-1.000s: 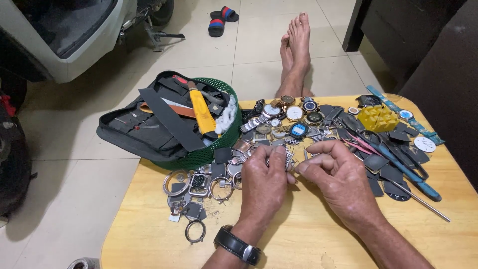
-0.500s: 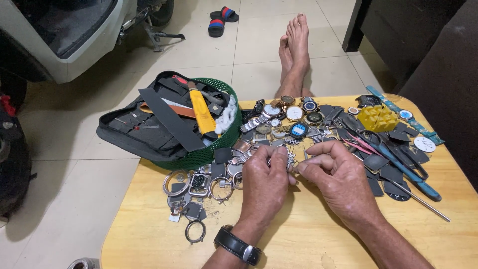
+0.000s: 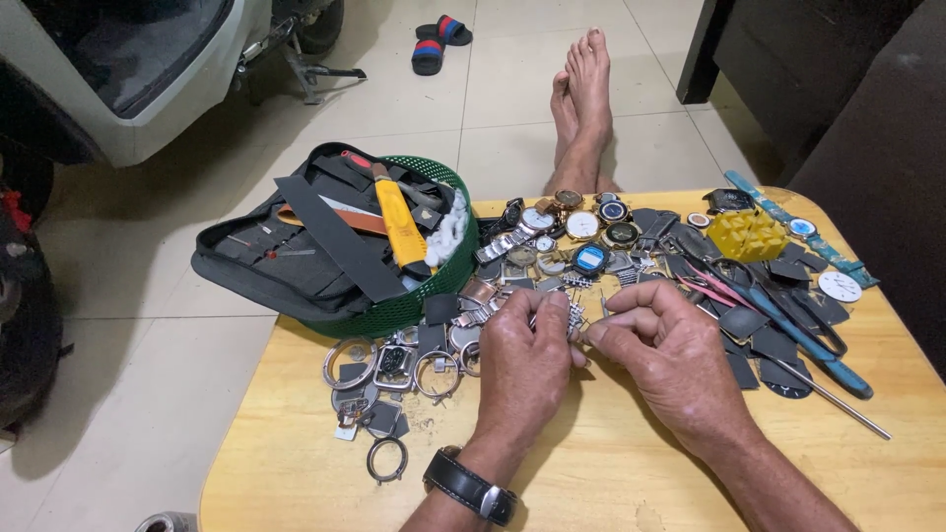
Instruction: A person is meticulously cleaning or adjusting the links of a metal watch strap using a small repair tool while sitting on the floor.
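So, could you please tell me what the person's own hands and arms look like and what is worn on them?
Both hands are bare, with no gloves and no rings that show. The left hand has a wristwatch on its wrist, with a black strap and a silver metal clasp. The right hand has nothing on its wrist. No sleeves show; both forearms are uncovered.

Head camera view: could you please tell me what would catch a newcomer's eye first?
Both hands, left hand and right hand, pinch a small metal part mid-table. Behind them lies a spread of round watch faces; a green mesh basket with a yellow-handled tool sits at the wooden table's left corner.
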